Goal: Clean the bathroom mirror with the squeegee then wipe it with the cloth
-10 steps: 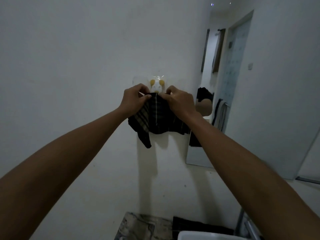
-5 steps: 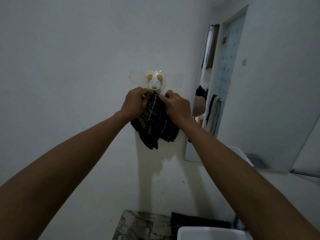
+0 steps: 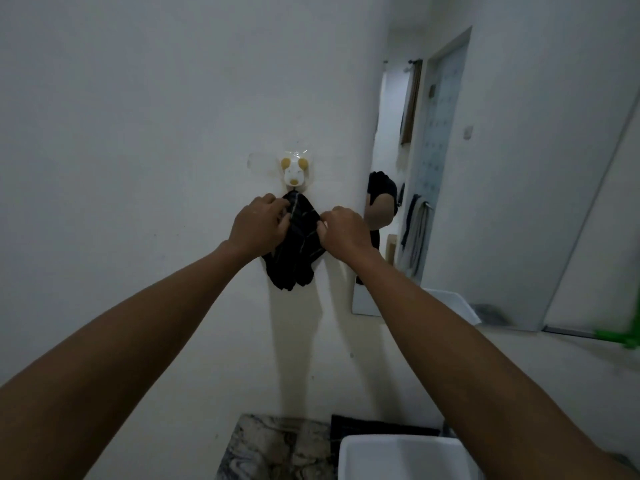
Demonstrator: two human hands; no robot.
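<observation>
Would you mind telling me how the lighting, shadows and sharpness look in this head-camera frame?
Head view: dim, flat, greyish light; the cloth and both forearms cast long soft shadows down the wall; wide-angle bending tilts the mirror edges; the green object at the right edge is motion-blurred; the animal-shaped hook stays fairly sharp.

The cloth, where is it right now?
In the head view the dark striped cloth hangs on the white wall just below the animal-shaped hook, gripped between the left hand and right hand, left of the mirror.
</observation>
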